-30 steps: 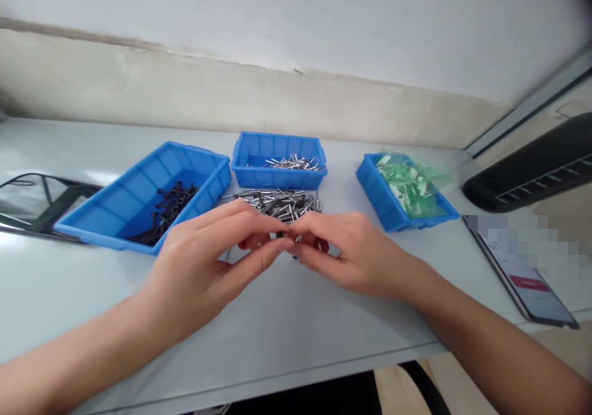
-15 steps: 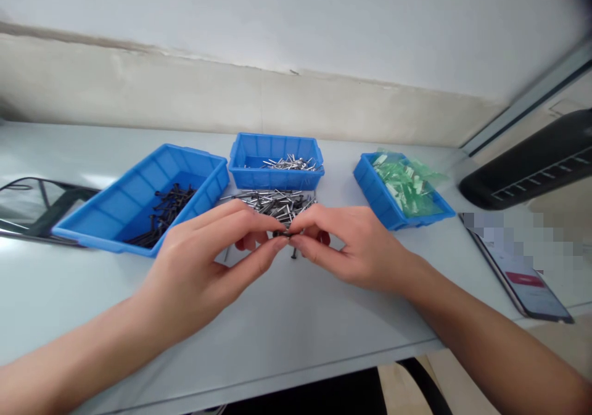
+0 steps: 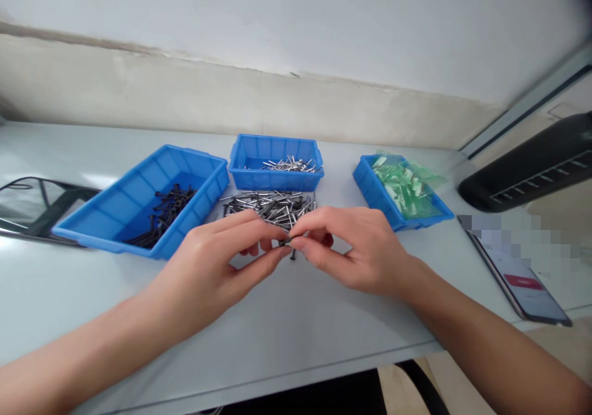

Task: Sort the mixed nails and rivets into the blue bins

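Note:
My left hand [image 3: 208,258] and my right hand [image 3: 358,248] meet in front of a mixed pile of black screws and silver nails [image 3: 263,207]. Both are closed in a fingertip pinch on a small black screw [image 3: 283,242], mostly covered by the fingers. Another black screw [image 3: 293,254] shows its head just below the fingertips. To the left, a blue bin [image 3: 111,202] holds black screws [image 3: 173,208]. Behind the pile is a second blue bin [image 3: 277,179] with silver nails [image 3: 291,164] in it.
At the right stands a blue bin [image 3: 377,202] filled with green plastic packets [image 3: 407,187]. A phone [image 3: 522,279] and a black bottle [image 3: 531,162] are farther right. Glasses [image 3: 41,208] lie at the left on the grey table [image 3: 277,335]; a wall closes off the back.
My left fingertips have parted slightly from the right ones, and more of the black screw shows between them. The bins and pile have stayed in place.

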